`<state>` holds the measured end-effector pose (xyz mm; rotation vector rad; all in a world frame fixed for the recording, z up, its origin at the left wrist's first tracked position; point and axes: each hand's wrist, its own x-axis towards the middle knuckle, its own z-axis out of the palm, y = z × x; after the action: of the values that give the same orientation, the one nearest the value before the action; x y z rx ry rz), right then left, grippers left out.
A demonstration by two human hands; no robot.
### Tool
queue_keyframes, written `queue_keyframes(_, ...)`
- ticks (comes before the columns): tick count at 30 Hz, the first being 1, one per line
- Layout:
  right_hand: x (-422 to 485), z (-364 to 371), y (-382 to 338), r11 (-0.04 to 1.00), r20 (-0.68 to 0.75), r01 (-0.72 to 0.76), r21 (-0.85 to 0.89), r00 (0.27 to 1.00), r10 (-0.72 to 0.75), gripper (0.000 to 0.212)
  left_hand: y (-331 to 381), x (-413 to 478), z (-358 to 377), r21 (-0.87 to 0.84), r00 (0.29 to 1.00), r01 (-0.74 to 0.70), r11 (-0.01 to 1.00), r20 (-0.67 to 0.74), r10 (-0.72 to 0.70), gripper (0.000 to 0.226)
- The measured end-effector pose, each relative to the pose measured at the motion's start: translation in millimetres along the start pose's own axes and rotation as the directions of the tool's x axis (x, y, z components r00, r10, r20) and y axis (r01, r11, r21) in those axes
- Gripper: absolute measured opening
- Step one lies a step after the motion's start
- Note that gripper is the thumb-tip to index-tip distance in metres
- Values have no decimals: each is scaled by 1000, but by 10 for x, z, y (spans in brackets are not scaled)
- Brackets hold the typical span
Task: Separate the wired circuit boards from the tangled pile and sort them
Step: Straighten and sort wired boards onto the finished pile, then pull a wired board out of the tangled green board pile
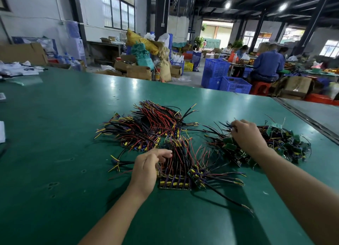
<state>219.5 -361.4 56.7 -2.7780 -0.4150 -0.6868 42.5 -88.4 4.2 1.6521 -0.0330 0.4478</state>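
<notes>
A tangled pile of green circuit boards (286,145) with dark wires lies at the right of the green table (55,116). My right hand (246,134) reaches into that pile and pinches a bunch of wire ends at its far left edge. Sorted stacks of wired boards (150,129) with red, black and yellow leads fan out at the centre. A near stack of boards (175,183) lies side by side in front of me. My left hand (146,169) rests on that stack's left end, fingers curled onto its wires, index finger stretched out.
A metal seam (308,120) runs along the table's right side. Papers and white bags (16,68) lie at the far left. Beyond the table are blue crates (234,85), cardboard boxes and seated people working.
</notes>
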Motion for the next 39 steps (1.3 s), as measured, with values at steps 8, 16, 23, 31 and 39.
queue_keyframes(8, -152, 208, 15, 907, 178, 81, -413, 984, -7, 24, -64, 75, -193, 370, 998, -66, 927, 24, 61, 60)
queue_keyframes(16, -409, 424, -105, 810, 268, 129, -572, 963, 36, 64, -177, 98, -343, 823, 997, 45, 566, 3, -83, 35)
queue_keyframes(23, -505, 233, -278, 961, -10, 156, -230, 987, -163, 35, -206, 144, -495, 916, 974, 57, 398, 37, -224, 65)
queue_keyframes(31, -1152, 26, -1333, 850, -108, 185, 493, 983, -152, 9, -253, 172, -492, 932, 984, 13, 363, 54, -173, 68)
queue_keyframes(39, -1682, 177, -1603, 715, 179, 137, 685, 920, -348, 10, -382, 161, -351, 864, 968, -175, 472, 238, -77, 52)
